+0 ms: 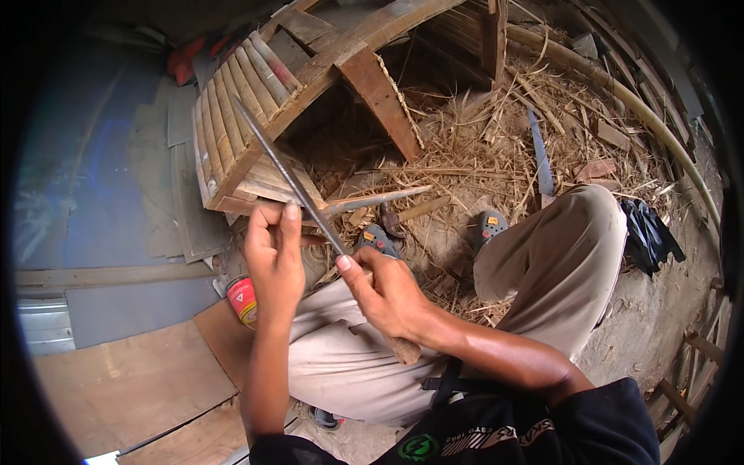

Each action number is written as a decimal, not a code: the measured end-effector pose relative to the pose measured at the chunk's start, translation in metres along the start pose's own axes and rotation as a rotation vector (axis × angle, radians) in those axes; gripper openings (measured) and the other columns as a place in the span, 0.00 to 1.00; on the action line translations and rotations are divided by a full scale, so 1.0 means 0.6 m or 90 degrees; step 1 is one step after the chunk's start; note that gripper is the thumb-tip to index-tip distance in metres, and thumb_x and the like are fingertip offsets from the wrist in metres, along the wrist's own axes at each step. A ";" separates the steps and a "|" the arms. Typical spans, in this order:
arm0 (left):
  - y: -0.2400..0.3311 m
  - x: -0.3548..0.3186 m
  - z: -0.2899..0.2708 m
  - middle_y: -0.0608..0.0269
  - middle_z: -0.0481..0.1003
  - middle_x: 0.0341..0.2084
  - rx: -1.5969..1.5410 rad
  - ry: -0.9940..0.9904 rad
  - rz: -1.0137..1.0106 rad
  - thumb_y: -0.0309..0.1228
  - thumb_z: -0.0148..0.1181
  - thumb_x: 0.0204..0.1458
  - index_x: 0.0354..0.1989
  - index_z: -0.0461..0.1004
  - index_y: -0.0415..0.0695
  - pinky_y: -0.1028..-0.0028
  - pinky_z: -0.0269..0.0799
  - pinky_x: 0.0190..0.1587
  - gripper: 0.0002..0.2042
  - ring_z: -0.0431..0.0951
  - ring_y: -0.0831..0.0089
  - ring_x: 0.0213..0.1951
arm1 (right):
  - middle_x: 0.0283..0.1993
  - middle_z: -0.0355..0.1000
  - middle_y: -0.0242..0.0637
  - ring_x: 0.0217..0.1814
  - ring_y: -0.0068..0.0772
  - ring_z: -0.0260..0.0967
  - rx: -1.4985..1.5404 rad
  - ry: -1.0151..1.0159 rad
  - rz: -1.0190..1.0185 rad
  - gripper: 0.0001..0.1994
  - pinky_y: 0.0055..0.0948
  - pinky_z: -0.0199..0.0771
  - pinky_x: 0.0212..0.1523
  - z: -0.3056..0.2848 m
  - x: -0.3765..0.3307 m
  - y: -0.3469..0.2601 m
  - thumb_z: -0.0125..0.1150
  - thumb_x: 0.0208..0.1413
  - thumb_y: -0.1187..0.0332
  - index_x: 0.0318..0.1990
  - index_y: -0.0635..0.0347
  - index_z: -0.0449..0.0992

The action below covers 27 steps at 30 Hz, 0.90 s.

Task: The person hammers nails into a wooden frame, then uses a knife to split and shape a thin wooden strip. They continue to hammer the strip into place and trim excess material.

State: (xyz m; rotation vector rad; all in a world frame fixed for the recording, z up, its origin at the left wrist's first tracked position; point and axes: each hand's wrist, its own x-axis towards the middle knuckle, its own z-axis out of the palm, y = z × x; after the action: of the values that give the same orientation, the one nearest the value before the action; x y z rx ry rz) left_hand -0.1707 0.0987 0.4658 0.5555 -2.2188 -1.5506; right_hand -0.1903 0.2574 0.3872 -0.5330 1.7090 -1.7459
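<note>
My right hand (387, 294) is closed around the wooden handle (404, 350) of a long knife. Its narrow dark blade (283, 167), seen nearly edge-on, slants up and to the left past my left hand. My left hand (275, 248) is closed, with curled fingers and the raised thumb against or very close to the blade. Beyond the blade, a long tapering strip (380, 200) points right from near the left fingers; whether they hold it I cannot tell. A wooden frame (310, 81) with bamboo slats (225, 116) stands just ahead.
Shavings (465, 167) litter the ground around my shoes (490, 225). A blue-grey flat blade (540, 151) lies among them, near a black plastic bag (651, 236). A red and yellow can (242, 301) stands by my left forearm, beside wooden boards (139, 380). A long pole (628, 97) curves along the right.
</note>
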 end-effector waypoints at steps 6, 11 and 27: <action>-0.009 -0.020 0.009 0.59 0.70 0.44 -0.030 0.047 0.047 0.34 0.50 0.67 0.36 0.65 0.41 0.65 0.81 0.41 0.10 0.74 0.76 0.43 | 0.20 0.69 0.42 0.23 0.33 0.69 0.048 -0.016 0.129 0.27 0.38 0.68 0.26 -0.017 0.018 0.007 0.47 0.68 0.48 0.41 0.72 0.74; -0.013 -0.021 0.002 0.58 0.70 0.44 -0.037 0.067 0.052 0.33 0.49 0.68 0.35 0.65 0.42 0.64 0.79 0.48 0.10 0.74 0.74 0.45 | 0.20 0.73 0.52 0.28 0.45 0.77 0.000 -0.020 0.042 0.29 0.43 0.74 0.33 -0.009 0.013 -0.003 0.48 0.67 0.47 0.43 0.73 0.74; -0.014 -0.015 -0.004 0.64 0.71 0.35 -0.033 0.122 0.052 0.33 0.51 0.67 0.33 0.66 0.40 0.67 0.83 0.41 0.11 0.71 0.81 0.35 | 0.19 0.71 0.45 0.20 0.41 0.74 0.055 0.100 0.288 0.31 0.40 0.74 0.23 -0.037 0.046 0.075 0.43 0.68 0.44 0.33 0.71 0.73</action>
State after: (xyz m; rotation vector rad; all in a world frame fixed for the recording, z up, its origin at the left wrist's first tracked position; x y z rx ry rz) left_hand -0.1609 0.0989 0.4582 0.5642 -2.0272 -1.4463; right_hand -0.2183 0.2567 0.3372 0.0345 1.6869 -1.5497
